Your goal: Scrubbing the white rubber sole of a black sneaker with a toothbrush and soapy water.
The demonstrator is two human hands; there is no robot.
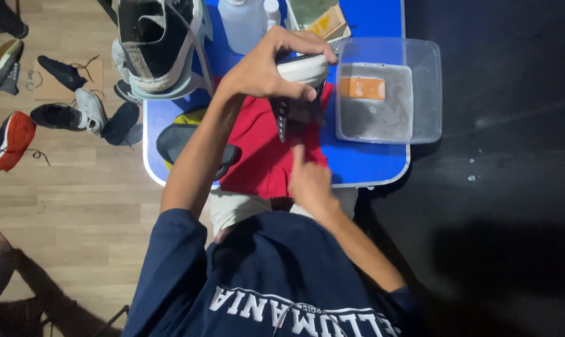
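Head view: my left hand [264, 65] is clamped around the white toe of the sneaker [298, 87] at upper center, over the red cloth [264, 150]. It seems light, with a stiff sole and floppy upper. My right hand [309, 181] holds nothing, 1 finger pointing up at it.

I am wearing a dark blue shirt [276, 281] with short sleeves, big white letters, and light tan pants [232, 209].
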